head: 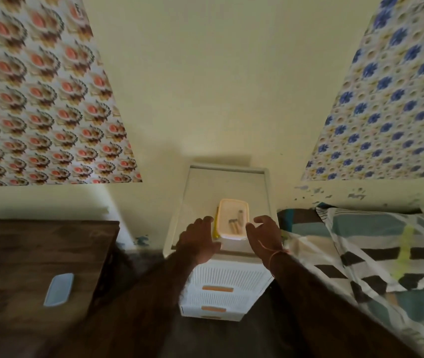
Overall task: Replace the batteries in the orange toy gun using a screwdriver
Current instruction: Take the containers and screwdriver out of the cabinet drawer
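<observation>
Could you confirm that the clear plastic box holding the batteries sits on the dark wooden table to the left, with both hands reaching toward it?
Not quite: in the head view the plastic box sits on top of the white drawer unit, not the wooden table. The left hand and right hand do reach toward it.

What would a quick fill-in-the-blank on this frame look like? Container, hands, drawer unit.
1. The batteries lie inside a small plastic ____ on top of the white drawer unit.
2. The left hand and the right hand flank it, one on each ____.
3. The drawer handles are ____ in colour.
4. A pale blue lid rests on the dark ____ table at left.

Missing words: container; side; orange; wooden
</observation>
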